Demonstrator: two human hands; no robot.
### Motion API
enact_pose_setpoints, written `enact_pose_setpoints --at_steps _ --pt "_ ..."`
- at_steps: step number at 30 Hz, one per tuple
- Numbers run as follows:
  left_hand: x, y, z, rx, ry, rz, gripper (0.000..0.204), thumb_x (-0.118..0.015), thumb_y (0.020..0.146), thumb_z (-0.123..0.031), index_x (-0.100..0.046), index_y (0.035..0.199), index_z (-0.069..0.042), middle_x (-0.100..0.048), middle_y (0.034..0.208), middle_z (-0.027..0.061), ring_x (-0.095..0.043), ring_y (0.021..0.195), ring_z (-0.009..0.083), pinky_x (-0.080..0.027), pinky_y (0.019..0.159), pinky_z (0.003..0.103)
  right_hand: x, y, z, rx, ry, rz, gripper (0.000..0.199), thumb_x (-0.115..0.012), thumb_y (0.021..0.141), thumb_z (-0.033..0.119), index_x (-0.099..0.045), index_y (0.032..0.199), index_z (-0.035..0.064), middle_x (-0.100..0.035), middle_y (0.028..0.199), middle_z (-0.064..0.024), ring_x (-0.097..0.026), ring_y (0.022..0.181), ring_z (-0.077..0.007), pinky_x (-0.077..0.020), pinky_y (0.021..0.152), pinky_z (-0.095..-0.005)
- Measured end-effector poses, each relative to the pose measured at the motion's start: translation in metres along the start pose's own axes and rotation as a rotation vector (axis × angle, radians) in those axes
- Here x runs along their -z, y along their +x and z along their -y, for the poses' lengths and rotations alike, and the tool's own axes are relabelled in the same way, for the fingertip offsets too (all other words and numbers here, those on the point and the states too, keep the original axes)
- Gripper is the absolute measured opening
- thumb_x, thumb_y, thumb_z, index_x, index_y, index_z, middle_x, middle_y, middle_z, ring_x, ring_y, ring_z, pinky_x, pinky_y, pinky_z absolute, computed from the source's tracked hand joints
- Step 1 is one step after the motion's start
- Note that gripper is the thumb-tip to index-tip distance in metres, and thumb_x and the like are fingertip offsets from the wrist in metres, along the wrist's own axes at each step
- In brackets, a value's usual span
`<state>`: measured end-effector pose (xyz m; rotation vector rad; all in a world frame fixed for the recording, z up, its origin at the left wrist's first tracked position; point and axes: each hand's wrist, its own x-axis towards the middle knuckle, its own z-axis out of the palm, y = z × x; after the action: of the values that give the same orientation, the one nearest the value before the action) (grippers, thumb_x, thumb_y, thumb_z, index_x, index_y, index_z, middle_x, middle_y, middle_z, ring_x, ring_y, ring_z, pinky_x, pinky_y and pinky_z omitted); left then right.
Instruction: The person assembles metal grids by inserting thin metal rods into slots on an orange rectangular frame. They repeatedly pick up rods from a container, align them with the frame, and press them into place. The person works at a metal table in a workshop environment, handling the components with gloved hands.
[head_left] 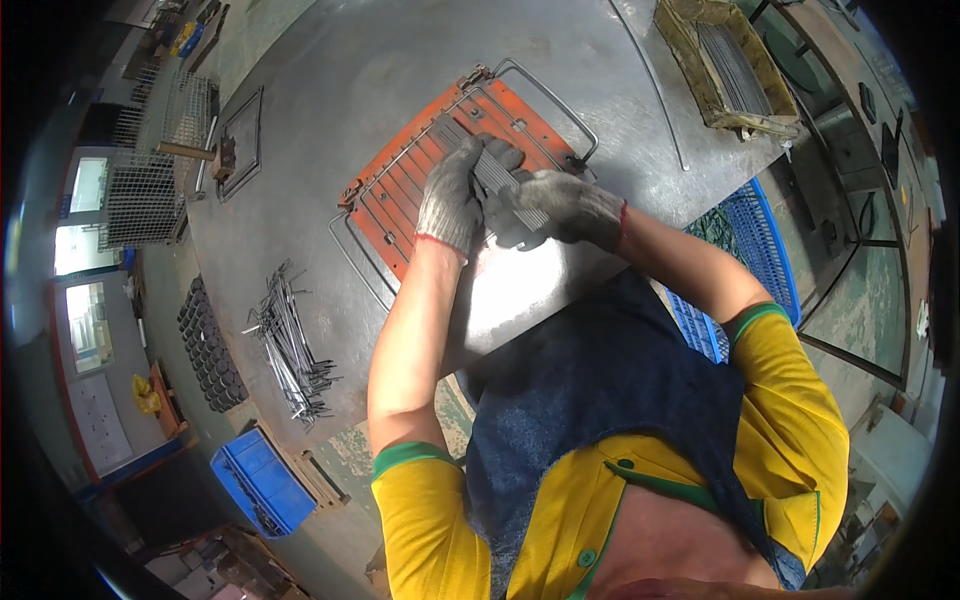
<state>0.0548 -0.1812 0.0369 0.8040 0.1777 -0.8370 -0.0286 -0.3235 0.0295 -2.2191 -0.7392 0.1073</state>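
Gripping a bundle of straight metal rods (497, 178) between them, both gloved hands meet just above the centre of the frame: the left hand (450, 195) is closed around the bundle's near side and the right hand (560, 205) is closed on its lower right end. The bundle sits over an orange jig plate (400, 190) lying on the grey steel tabletop (330, 60), and its long axis runs diagonally, from upper left toward lower right. A wire frame (545, 100) with a looped handle already lies in the jig, and several thin cross wires seem seated in the plate's left part; by my judgement the loading is partway through, since the bundle is still thick and much of the plate shows no rods. Toward the left of the frame lies a loose heap of bent wire pieces (290, 345), with a blue bin (262, 480) at lower left and a tray of rods (735, 65) at upper right.
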Motion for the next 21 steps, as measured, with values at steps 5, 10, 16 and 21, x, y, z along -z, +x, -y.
enact_pose_setpoints --at_steps 5,10,16,21 --pt "-0.006 0.02 -0.011 0.051 0.138 -0.138 0.027 -0.047 0.103 -0.012 -0.052 0.122 0.007 -0.066 0.106 0.0206 -0.07 0.095 0.0309 -0.063 0.079 0.04 0.011 0.022 -0.018 0.104 -0.888 0.288 0.024 -0.052 0.096 0.018 -0.06 0.116 0.0078 -0.063 0.118 -0.0056 -0.062 0.106 -0.0193 -0.0517 0.096 -0.0325" --pt "0.008 0.034 -0.019 0.053 0.268 -0.099 0.025 -0.052 0.101 -0.011 -0.058 0.116 0.008 -0.068 0.107 0.0214 -0.071 0.093 0.0295 -0.062 0.085 0.036 0.01 0.027 -0.023 0.027 -0.876 0.307 0.032 -0.065 0.089 0.017 -0.061 0.119 0.0072 -0.064 0.119 -0.0069 -0.062 0.111 -0.0223 -0.052 0.096 -0.0339" --pt "-0.025 0.027 -0.045 0.031 1.614 -0.31 0.045 -0.069 0.091 -0.041 -0.069 0.106 0.002 -0.073 0.093 0.0137 -0.07 0.075 0.027 -0.055 0.069 0.038 -0.035 0.007 -0.091 0.159 0.145 -0.147 0.045 -0.075 0.079 0.012 -0.061 0.122 0.0064 -0.065 0.122 -0.0088 -0.064 0.11 -0.0242 -0.0524 0.096 -0.0346" --pt "0.005 0.051 -0.024 -1.106 2.251 -0.189 0.046 -0.062 0.089 -0.038 -0.06 0.123 -0.006 -0.057 0.125 0.0141 -0.054 0.117 0.032 -0.039 0.101 0.048 -0.027 0.014 -0.083 -0.209 -0.054 0.059 0.042 -0.076 0.078 0.011 -0.064 0.119 0.0071 -0.066 0.119 -0.0077 -0.066 0.105 -0.0257 -0.0553 0.09 -0.0353"
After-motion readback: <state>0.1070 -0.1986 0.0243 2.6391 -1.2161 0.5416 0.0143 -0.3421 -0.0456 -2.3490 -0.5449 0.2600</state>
